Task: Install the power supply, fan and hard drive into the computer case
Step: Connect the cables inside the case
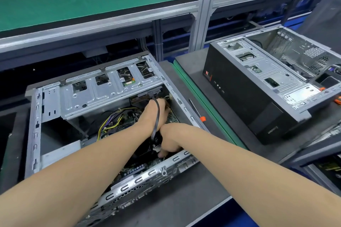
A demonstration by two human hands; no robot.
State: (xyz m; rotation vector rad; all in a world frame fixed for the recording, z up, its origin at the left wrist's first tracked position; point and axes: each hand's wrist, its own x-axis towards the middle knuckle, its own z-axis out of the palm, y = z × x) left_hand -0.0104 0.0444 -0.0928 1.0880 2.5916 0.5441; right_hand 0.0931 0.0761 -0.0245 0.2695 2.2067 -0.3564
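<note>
Both forearms [73,171] in the computer case [35,134] on the bench [184,199] — left hand [147,114] deep by the drive cage [103,94], right hand [171,140] low, both grips hidden — limp black cable [157,114] lies across the left, probably best held by its plug.

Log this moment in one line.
left hand: inside computer case, fingers hidden | right hand: on black part by black cable | screwdriver: beside case, untouched

Grey metal computer case [35,125] lies on its side, top open.
</note>
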